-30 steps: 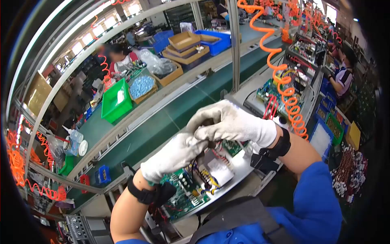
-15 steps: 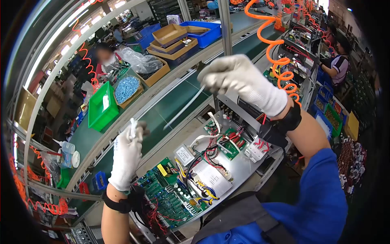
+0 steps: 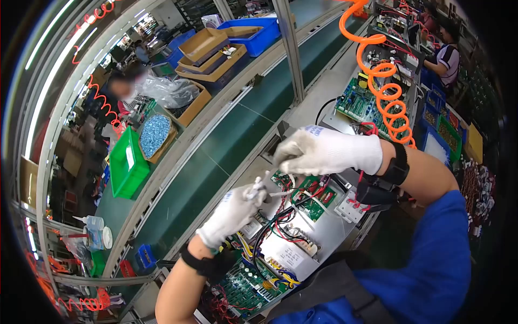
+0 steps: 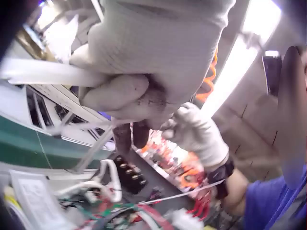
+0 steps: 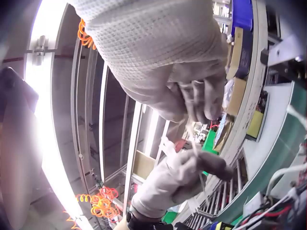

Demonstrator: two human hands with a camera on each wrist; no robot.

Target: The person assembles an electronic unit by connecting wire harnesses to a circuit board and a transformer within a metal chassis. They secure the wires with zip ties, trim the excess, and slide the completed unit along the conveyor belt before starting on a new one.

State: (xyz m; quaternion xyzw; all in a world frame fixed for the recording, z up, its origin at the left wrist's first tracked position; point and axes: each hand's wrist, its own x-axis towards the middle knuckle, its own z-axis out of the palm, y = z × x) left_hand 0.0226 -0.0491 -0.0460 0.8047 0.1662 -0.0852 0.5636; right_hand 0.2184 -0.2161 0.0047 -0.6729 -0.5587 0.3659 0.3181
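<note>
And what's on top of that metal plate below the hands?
The metal plate carries green circuit boards, a labelled box and coloured wires. In the head view, the left hand hides part; what lies behind it can't be seen.

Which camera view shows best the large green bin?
The head view: the large green bin appears there in full outline. The right wrist view shows only a part, the rest hidden; the left wrist view shows none.

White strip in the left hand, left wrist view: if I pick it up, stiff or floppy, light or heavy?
The white strip is probably fairly stiff, since it juts out straight from the left hand with no visible sag. It looks narrow beside that hand, so likely light. Its smooth-looking surface might slip in a loose grip.
</note>
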